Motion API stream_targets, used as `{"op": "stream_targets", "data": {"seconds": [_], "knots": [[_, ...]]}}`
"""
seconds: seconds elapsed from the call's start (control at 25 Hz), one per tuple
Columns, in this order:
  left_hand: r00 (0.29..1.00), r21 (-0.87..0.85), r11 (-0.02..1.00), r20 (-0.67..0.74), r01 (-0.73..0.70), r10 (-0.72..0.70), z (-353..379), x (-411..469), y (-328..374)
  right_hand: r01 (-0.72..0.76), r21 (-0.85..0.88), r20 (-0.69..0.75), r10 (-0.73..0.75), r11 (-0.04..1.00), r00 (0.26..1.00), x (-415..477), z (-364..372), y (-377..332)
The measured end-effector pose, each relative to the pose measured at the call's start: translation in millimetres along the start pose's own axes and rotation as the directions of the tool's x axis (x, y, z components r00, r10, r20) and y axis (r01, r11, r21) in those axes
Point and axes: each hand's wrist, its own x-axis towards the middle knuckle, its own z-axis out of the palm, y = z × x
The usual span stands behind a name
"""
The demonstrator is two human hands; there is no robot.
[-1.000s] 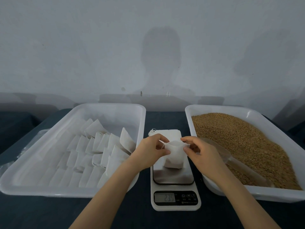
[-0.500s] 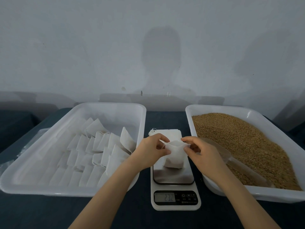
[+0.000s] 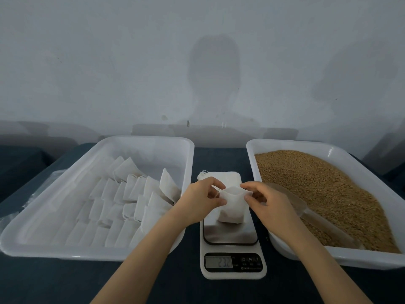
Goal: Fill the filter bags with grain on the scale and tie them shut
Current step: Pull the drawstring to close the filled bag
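Note:
A small white filter bag (image 3: 231, 206) stands upright on the steel plate of the white digital scale (image 3: 232, 255). My left hand (image 3: 200, 199) pinches the bag's top left edge, where a thin drawstring shows. My right hand (image 3: 266, 201) pinches the top right edge. The bag's lower half looks filled. The scale's display reads about 232. Brown grain (image 3: 324, 189) fills the white tray (image 3: 341, 258) on the right, with a clear scoop (image 3: 315, 220) lying in it.
A large white tray (image 3: 65, 251) on the left holds several rows of filter bags (image 3: 131, 200). A flat stack of white bags (image 3: 221, 176) lies behind the scale. Dark cloth covers the table. A grey wall stands behind.
Both hands stay at the bag's top with only slight finger shifts. The scale's reading has settled a little lower.

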Motion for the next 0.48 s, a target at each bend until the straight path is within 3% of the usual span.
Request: {"op": "stream_targets", "data": {"seconds": [0.48], "knots": [[0.999, 0.011, 1.000, 0.032, 0.006, -0.006, 1.9, -0.8, -2.8, 0.028, 0.074, 0.004, -0.028, 0.997, 1.000, -3.4, -2.4, -4.9]]}}
